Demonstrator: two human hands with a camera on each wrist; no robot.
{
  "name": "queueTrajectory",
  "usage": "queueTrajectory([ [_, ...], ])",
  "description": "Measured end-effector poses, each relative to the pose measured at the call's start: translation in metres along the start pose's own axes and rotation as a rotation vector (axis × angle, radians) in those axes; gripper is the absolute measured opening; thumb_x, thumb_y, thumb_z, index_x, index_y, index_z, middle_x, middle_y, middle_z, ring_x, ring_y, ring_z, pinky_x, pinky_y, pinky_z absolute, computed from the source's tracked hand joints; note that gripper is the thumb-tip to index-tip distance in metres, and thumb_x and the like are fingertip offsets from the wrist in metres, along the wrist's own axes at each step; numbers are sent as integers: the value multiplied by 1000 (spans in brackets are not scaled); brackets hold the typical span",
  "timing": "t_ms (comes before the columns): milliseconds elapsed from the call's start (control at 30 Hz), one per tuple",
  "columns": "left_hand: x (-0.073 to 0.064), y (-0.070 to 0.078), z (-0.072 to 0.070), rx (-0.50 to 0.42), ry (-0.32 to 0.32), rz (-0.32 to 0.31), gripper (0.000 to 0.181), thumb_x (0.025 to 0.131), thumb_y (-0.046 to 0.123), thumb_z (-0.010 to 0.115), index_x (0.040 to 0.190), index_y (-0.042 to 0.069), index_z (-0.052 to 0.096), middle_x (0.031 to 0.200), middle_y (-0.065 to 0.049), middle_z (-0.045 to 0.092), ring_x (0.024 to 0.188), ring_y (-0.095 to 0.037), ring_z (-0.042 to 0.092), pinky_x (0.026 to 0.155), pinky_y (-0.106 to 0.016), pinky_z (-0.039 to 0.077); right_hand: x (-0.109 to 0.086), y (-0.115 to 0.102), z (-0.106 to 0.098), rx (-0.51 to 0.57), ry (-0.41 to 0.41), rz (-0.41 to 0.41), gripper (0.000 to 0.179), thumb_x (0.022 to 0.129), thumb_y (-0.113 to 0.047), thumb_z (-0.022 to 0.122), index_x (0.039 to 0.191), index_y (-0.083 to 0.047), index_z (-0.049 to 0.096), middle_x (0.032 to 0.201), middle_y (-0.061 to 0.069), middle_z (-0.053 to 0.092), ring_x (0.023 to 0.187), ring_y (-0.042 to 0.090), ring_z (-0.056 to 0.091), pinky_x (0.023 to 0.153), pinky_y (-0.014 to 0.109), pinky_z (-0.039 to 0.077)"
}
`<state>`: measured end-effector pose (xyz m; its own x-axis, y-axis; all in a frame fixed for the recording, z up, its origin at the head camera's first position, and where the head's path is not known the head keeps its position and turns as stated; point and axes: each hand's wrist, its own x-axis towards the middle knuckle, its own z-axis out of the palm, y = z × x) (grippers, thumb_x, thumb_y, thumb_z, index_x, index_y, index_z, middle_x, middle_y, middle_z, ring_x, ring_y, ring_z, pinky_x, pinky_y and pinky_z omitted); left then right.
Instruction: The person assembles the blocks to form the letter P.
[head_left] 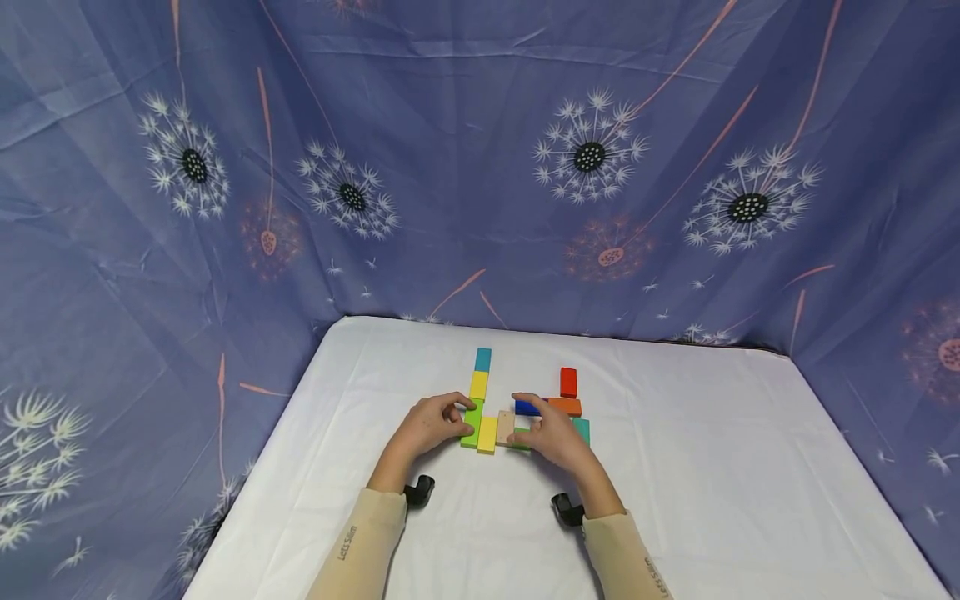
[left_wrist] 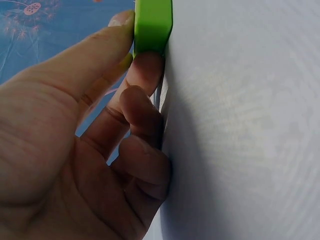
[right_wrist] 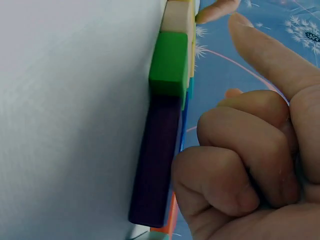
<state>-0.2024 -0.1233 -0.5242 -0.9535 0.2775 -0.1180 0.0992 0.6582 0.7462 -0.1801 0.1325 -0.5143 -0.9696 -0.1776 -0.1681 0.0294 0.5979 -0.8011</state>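
Observation:
My left hand (head_left: 431, 425) pinches a light green block (head_left: 471, 423) at the left of a layout of flat coloured blocks. In the left wrist view its thumb lies on the light green block (left_wrist: 152, 25), and a fingertip touches the side. A yellow block (head_left: 487, 435) and a plain wooden block (head_left: 506, 425) stand beside it in a row. Over the row's right part is my right hand (head_left: 551, 433), thumb and index finger apart. The right wrist view shows its other fingers (right_wrist: 225, 175) loosely curled beside a green block (right_wrist: 169, 62) and a dark purple block (right_wrist: 157, 165).
Beyond the light green block lie another yellow block (head_left: 478, 385) and a light blue one (head_left: 483, 360). To the right are blue (head_left: 527, 407), orange (head_left: 566, 407), red (head_left: 568, 382) and teal blocks (head_left: 582, 430). A white cloth (head_left: 712, 483) covers the table; a dandelion-print curtain (head_left: 465, 167) hangs behind.

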Motion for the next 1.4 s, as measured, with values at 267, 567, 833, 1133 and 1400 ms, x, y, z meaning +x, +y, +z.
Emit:
queueTrajectory([
  [267, -1, -1, 2, 18, 10, -1, 35, 89, 27, 86, 122, 25, 76, 79, 7, 66, 70, -12, 54, 76, -33, 43, 2, 6, 7, -85, -9, 41, 73, 82, -26, 92, 148, -25, 63, 124, 16, 69, 85, 22, 54, 81, 42, 51],
  [567, -1, -1, 4, 31, 31, 8, 32, 91, 29, 84, 122, 25, 76, 79, 8, 66, 71, -13, 54, 76, -33, 42, 3, 10, 12, -107, -3, 40, 67, 83, -24, 91, 144, -23, 66, 128, 13, 69, 90, 23, 56, 86, 44, 51],
  [833, 4, -1, 4, 95, 55, 17, 35, 93, 32, 82, 127, 27, 75, 79, 11, 67, 69, -10, 55, 72, -31, 42, 6, 8, 12, -113, -6, 22, 59, 85, -23, 89, 140, -20, 68, 100, 7, 64, 80, 20, 53, 71, 33, 42],
  [1133, 5, 2, 3, 83, 60, -4, 34, 94, 31, 81, 127, 28, 75, 77, 10, 67, 68, -11, 55, 70, -31, 41, 8, 9, 11, -69, -29, 13, 59, 85, -20, 89, 139, -17, 67, 94, 6, 59, 78, 19, 50, 67, 32, 40],
  [1400, 4, 1, 5, 72, 61, -3, 34, 94, 31, 82, 127, 28, 75, 77, 9, 67, 68, -11, 55, 70, -30, 42, 6, 9, 10, -57, -32, 4, 59, 85, -19, 88, 139, -16, 66, 75, 2, 49, 67, 16, 47, 60, 30, 36],
])
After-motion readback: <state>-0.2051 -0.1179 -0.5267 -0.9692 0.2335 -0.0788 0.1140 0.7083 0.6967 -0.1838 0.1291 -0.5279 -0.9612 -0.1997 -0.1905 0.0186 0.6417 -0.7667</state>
